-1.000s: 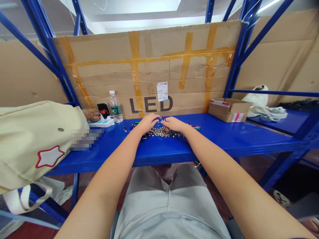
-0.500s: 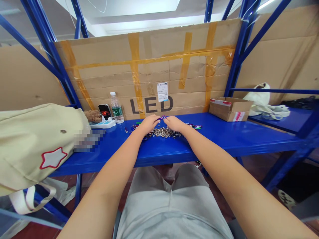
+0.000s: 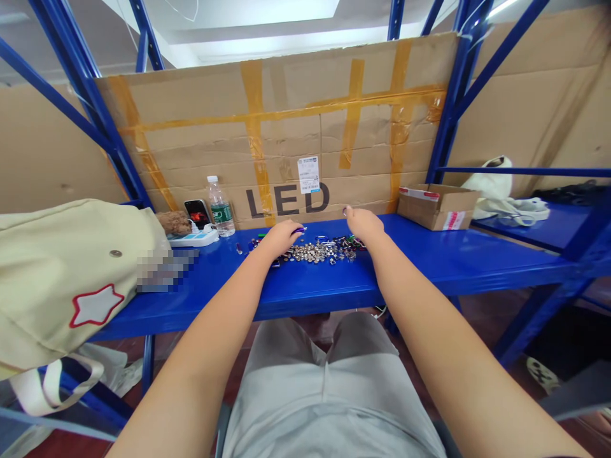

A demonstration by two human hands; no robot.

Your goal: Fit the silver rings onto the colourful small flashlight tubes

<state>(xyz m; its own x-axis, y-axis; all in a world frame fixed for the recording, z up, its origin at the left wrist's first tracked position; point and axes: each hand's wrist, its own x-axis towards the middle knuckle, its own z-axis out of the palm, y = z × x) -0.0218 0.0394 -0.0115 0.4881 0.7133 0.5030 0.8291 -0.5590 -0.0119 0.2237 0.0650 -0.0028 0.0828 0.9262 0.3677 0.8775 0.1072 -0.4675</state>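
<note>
A pile of small silvery metal parts (image 3: 315, 253) lies on the blue shelf (image 3: 429, 264), with small coloured pieces (image 3: 344, 242) along its far side. My left hand (image 3: 281, 237) rests at the pile's left end, fingers curled round a small purple piece (image 3: 300, 229). My right hand (image 3: 363, 224) is lifted to the right of the pile, near the cardboard wall, its fingers pinched on something small that I cannot make out.
A taped cardboard sheet marked LED (image 3: 286, 127) backs the shelf. At the left stand a water bottle (image 3: 220, 207), a phone (image 3: 197, 212), a white power strip (image 3: 195, 238) and a cream bag (image 3: 62, 273). A small cardboard box (image 3: 436, 207) sits at the right.
My hands, which met over the pile on a purple piece, have parted. The right hand has moved right and up, away from the pile; the left stays at the pile's left end.
</note>
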